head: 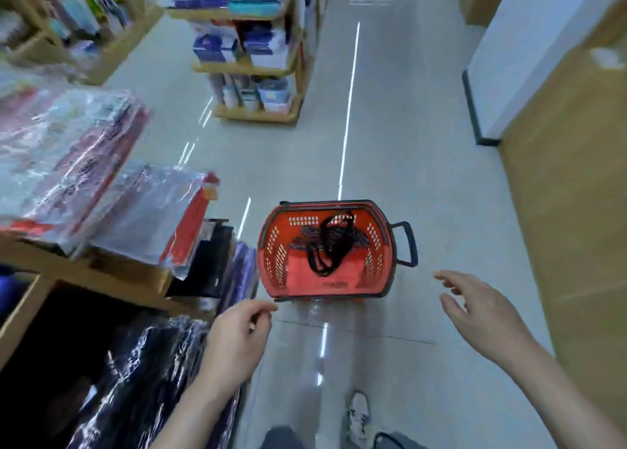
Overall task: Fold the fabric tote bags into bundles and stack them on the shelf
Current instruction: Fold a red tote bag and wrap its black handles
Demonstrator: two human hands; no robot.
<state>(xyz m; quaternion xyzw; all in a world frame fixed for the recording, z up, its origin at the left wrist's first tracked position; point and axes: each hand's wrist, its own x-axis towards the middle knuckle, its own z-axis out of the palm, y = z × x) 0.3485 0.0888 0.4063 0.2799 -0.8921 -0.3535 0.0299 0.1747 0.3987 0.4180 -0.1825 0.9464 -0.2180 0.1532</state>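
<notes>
One dark tote bag point(330, 240) lies crumpled in the red basket point(271, 255) on the floor point(424, 177), ahead between both hands, straps trailing toward the person; left hand point(237, 333) loosely curled, empty, nearer; right hand point(481, 313) fingers spread, empty, further right.

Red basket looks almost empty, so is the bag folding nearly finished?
Nearly, it seems. Done: dark bundles already lie on the shelf. In hand: nothing, since the left hand and right hand are both empty, near the red basket. Left: a dark tote bag with black straps lies unfolded in the basket, maybe the last one.
</notes>
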